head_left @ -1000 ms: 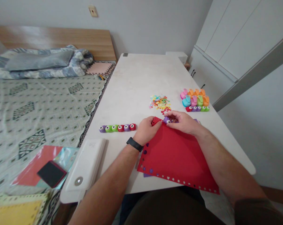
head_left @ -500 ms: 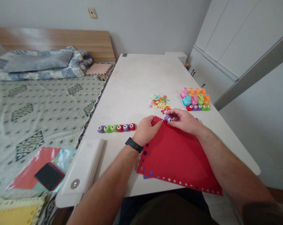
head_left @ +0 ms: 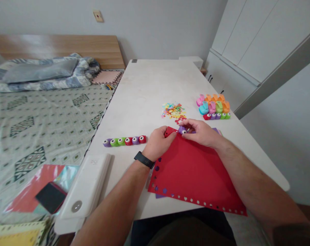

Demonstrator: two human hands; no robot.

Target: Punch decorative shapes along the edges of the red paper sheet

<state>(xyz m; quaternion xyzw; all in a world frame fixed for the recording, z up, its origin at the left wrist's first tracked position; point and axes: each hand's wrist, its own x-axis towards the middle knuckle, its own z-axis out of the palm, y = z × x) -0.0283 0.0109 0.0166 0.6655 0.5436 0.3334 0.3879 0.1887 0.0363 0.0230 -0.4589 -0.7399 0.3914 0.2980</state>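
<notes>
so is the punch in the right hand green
No, the right hand holds a purple punch at the edge of the red sheet.

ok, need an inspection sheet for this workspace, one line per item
Surface: white table, pale top, things mostly on its near half.
Work items: red sheet, holes along its near and left edges; purple punch at its far edge.
Clutter: punch row left, colourful cluster right, coloured bits beyond the sheet, white device near left.
Hands: left hand grips the sheet near its far left corner; right hand holds the purple punch.
Cables: nothing clearly seen.
Surroundings: bed left, cabinet right, wall beyond.
</notes>
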